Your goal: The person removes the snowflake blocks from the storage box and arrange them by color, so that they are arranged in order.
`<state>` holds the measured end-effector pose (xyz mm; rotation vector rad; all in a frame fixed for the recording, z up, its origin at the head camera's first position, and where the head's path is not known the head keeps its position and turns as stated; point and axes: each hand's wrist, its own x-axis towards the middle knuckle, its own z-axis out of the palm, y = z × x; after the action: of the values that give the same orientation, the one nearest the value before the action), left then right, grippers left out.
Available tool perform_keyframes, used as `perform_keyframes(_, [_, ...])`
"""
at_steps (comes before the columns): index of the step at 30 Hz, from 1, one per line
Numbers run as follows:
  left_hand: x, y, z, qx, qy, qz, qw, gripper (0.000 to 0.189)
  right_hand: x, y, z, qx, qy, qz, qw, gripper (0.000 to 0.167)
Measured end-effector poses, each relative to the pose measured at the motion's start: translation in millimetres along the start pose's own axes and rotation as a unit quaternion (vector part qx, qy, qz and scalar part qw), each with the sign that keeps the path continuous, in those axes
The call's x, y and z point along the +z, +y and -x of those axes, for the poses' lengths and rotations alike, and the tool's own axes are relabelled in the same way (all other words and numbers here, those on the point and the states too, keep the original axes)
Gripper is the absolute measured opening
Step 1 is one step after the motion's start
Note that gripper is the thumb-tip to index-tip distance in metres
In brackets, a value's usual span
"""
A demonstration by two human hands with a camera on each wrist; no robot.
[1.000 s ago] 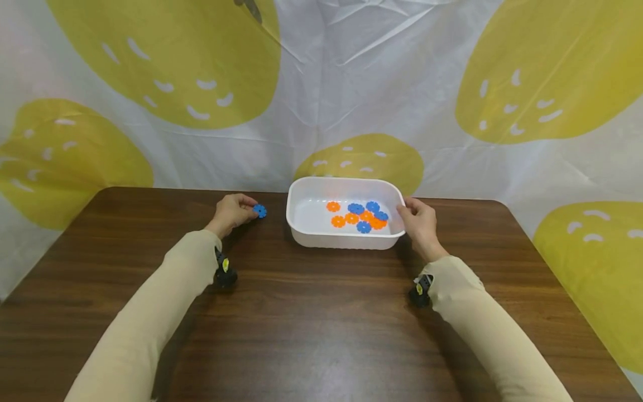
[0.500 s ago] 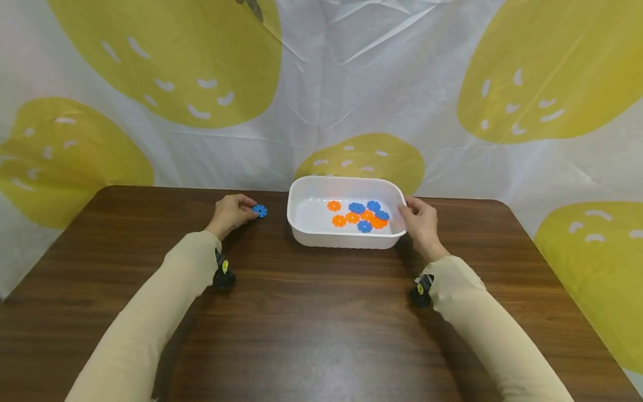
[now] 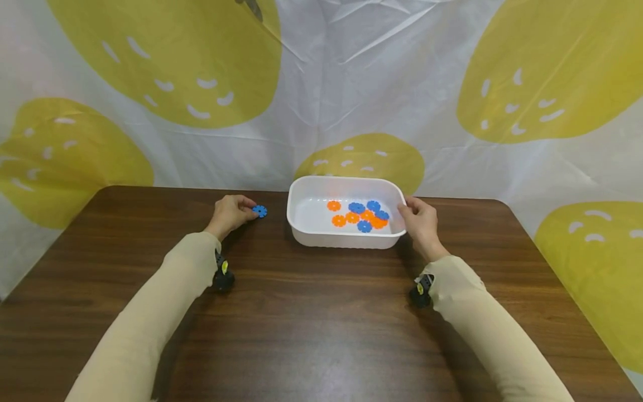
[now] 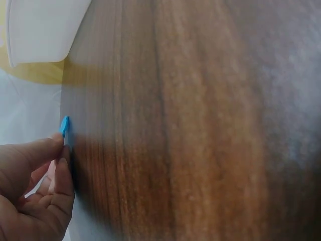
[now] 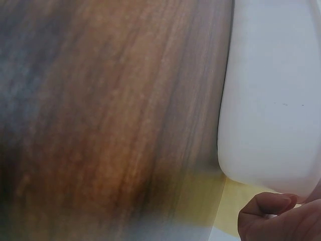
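Note:
Between thumb and fingers my left hand (image 3: 233, 214) pinches a blue flower-shaped plastic disc (image 3: 259, 211), left of a white tub (image 3: 341, 240). The left wrist view shows that disc (image 4: 64, 125) edge-on at the fingertips, close over the table. At the tub's right end, my right hand (image 3: 421, 224) grips the rim with the thumb on the near side. In the right wrist view the hand (image 5: 278, 216) is partly cut off beside the tub's white wall (image 5: 271, 100). Inside the tub lie several orange discs (image 3: 339, 221) and blue discs (image 3: 364, 226), mostly toward its right half, some overlapping.
The brown wood-grain table (image 3: 311, 324) spans the view, its far edge just behind the tub. A white cloth (image 3: 351, 72) with large yellow shapes hangs beyond that edge. Small black cameras sit on both wrists.
Hardly anything differs. Both hands keep their places, the left with the blue disc and the right at the tub's rim; the whole view has shifted very slightly.

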<state>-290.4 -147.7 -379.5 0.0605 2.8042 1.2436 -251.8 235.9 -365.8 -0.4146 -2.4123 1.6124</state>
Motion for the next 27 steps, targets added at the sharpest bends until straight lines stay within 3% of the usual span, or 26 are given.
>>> perform_keyframes(19, [0.2,2.0,1.9,0.000,0.016,-0.006,0.9999,0.032,-0.2,-1.1,-0.1,0.011,-0.007,-0.002,0.9999,0.039])
perform_keyframes(24, [1.6,7.0,-1.2,0.012,0.028,0.025,0.9992,0.035,-0.7,-1.0,-0.4,0.010,-0.011,0.000,0.9999,0.039])
perform_keyframes(27, [4.4,18.5,-3.2,0.032,0.035,0.051,0.9975,0.037,-1.1,-1.0,-0.3,0.007,-0.011,0.003,0.9999,0.040])
